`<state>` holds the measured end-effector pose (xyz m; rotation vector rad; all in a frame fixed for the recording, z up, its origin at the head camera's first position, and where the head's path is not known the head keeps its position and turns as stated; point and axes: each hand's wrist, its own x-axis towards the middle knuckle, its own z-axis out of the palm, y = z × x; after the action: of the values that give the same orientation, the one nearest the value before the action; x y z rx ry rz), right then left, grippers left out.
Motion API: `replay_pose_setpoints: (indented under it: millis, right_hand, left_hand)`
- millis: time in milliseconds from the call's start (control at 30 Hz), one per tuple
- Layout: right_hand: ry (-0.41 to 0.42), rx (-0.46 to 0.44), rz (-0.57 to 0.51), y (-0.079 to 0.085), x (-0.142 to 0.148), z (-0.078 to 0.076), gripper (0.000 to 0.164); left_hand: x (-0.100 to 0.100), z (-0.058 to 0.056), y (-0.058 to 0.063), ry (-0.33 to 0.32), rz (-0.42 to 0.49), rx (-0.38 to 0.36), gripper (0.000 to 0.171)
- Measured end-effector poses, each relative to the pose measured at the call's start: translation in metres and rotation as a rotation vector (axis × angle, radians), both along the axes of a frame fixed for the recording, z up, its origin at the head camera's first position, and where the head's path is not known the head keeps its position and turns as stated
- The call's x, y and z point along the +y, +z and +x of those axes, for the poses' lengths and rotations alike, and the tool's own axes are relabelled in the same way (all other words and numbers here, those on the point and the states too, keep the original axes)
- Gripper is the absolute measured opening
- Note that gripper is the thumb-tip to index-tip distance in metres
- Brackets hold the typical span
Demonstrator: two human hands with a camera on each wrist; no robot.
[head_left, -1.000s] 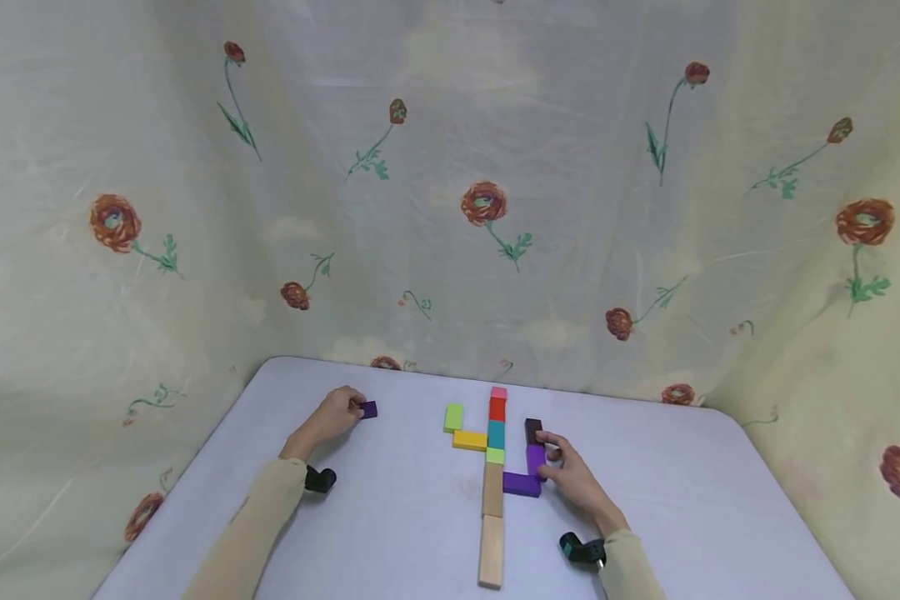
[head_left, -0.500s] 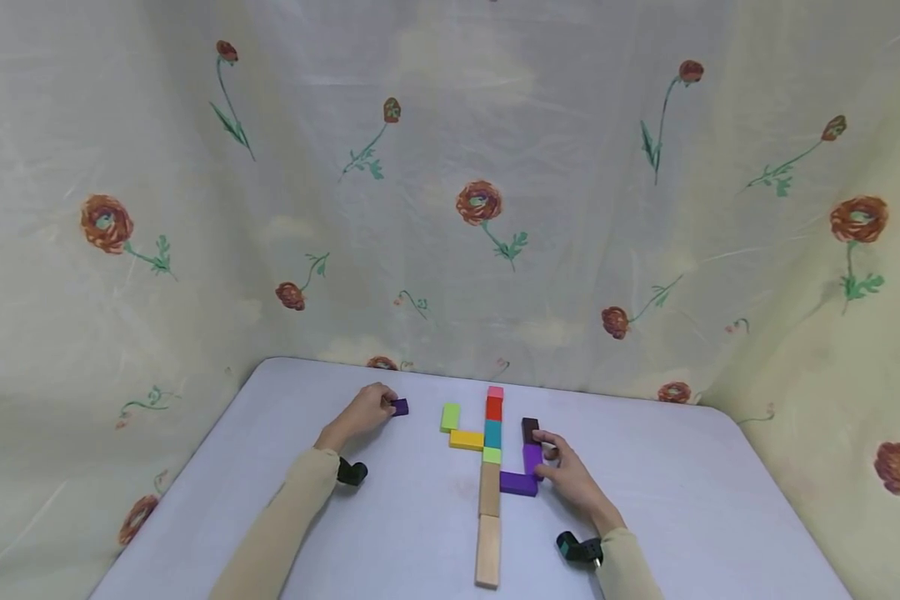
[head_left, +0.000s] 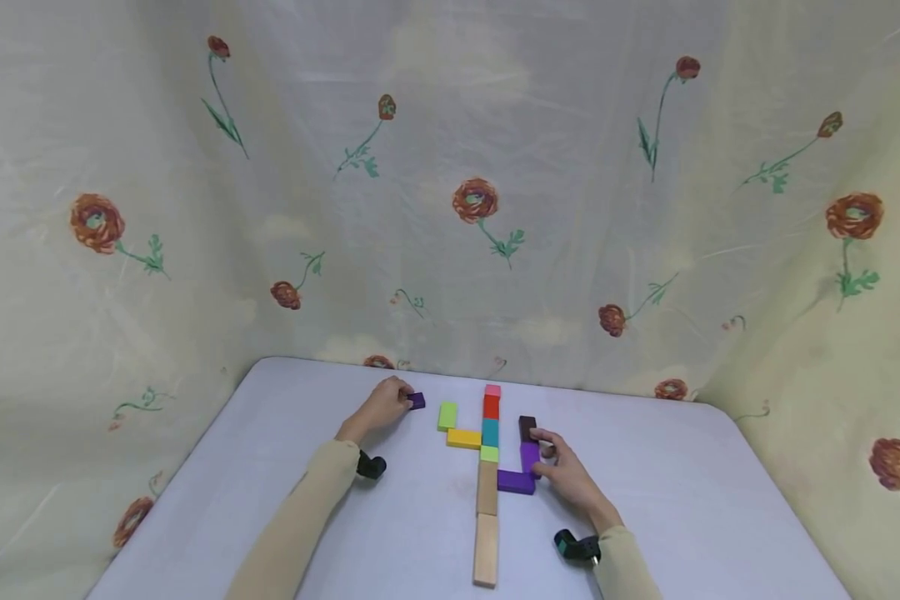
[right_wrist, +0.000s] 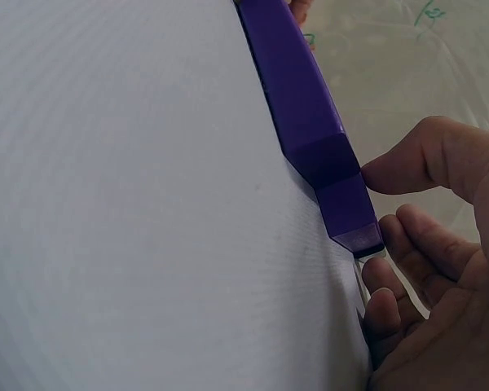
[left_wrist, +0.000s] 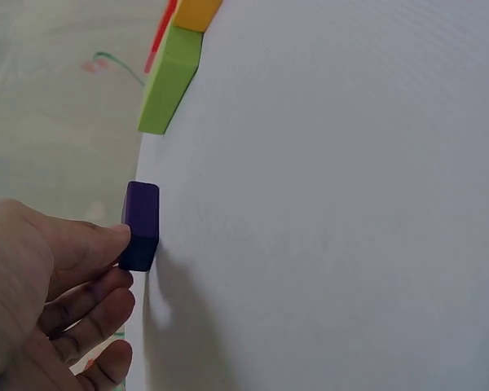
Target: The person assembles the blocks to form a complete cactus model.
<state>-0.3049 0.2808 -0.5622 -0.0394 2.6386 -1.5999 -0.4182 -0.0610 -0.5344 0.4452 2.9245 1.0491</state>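
Observation:
My left hand (head_left: 387, 403) pinches a small dark purple block (left_wrist: 141, 213) between thumb and fingers, just over the white tabletop at the back left. My right hand (head_left: 570, 475) rests beside the right-hand blocks with its fingers loosely curved. Its thumb touches the side of an upright-running purple block (head_left: 529, 457), and its index fingertip is at a dark brown block (head_left: 527, 427) beyond. Another purple block (head_left: 515, 482) lies crosswise, joining these to the central column. A yellow block (head_left: 464, 438) branches left from the column, with a light green block (head_left: 447, 416) at its end.
The central column runs front to back: two natural wood blocks (head_left: 486, 550), a short light green block (head_left: 489, 454), a teal block (head_left: 490, 432), a red block (head_left: 491, 407) and a pink block (head_left: 492, 389). Behind the white table (head_left: 645, 467) hangs a flowered curtain (head_left: 555, 250).
My left hand has moved right with the dark purple block, toward the light green block. The right hand has stayed by the purple and dark brown blocks. The head view has shifted slightly.

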Motion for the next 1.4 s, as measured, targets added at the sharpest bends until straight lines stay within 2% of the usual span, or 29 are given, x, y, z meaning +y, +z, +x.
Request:
replay_pose_setpoints:
  millis: [133, 367, 500, 733, 1000, 1400]
  right_hand:
    - [0.001, -0.011, 0.002, 0.001, 0.0, 0.0, 0.06]
    - [-0.002, -0.011, 0.009, 0.002, 0.0, 0.0, 0.06]
    - [0.001, -0.004, 0.008, 0.001, 0.0, 0.0, 0.06]
    - [-0.007, 0.001, 0.012, 0.0, -0.002, -0.001, 0.06]
    - [-0.015, -0.001, 0.014, 0.0, -0.004, -0.001, 0.06]
    - [-0.016, -0.007, 0.025, -0.002, -0.002, -0.002, 0.059]
  left_hand:
    - [0.007, -0.002, 0.0, 0.008, -0.008, -0.017, 0.021]
    - [0.018, -0.011, -0.002, -0.029, -0.009, 0.006, 0.022]
    - [0.026, -0.015, -0.002, -0.042, 0.001, -0.01, 0.022]
    - [0.038, -0.015, 0.0, -0.033, 0.024, -0.038, 0.024]
    - [0.045, -0.019, -0.004, -0.06, 0.073, -0.054, 0.026]
    - [0.051, -0.019, -0.005, -0.109, 0.042, -0.038, 0.027]
